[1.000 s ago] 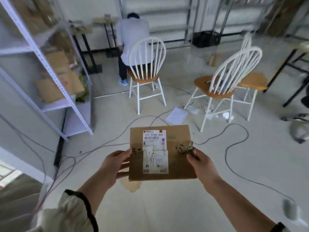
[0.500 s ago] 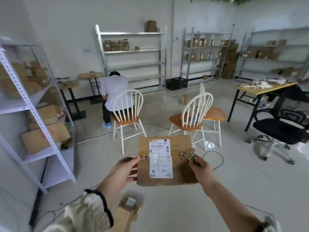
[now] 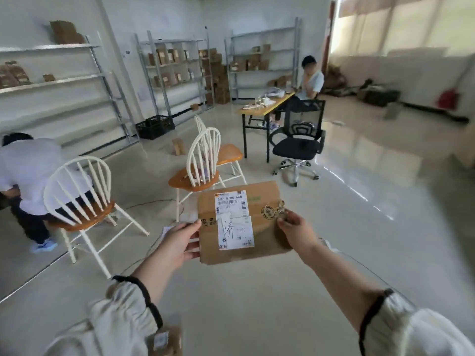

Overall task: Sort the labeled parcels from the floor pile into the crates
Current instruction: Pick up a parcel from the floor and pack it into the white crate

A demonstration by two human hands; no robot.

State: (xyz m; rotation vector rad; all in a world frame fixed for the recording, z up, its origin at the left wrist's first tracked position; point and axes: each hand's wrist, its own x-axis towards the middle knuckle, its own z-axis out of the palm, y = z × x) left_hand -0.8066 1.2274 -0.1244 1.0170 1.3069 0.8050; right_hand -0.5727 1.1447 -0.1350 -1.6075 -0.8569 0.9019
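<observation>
A flat brown cardboard parcel (image 3: 262, 242) with a white shipping label faces me at chest height. My left hand (image 3: 177, 244) grips its left edge, thumb on the front. My right hand (image 3: 295, 231) grips its right edge, thumb near a crumpled tape knot. Another small labeled parcel (image 3: 164, 340) lies on the floor by my left sleeve. A black crate (image 3: 154, 125) stands far off under the shelves.
Two white spindle chairs (image 3: 82, 199) (image 3: 203, 163) stand ahead on the left. A person in white (image 3: 28, 173) bends behind the nearer chair. A desk (image 3: 264, 106), a black office chair (image 3: 298, 145) and a seated person lie further right. Shelving with boxes (image 3: 174, 68) lines the walls.
My view has swung to the right and upward, bringing the desk, office chair and right side of the room into sight. Both hands keep the same hold on the parcel.
</observation>
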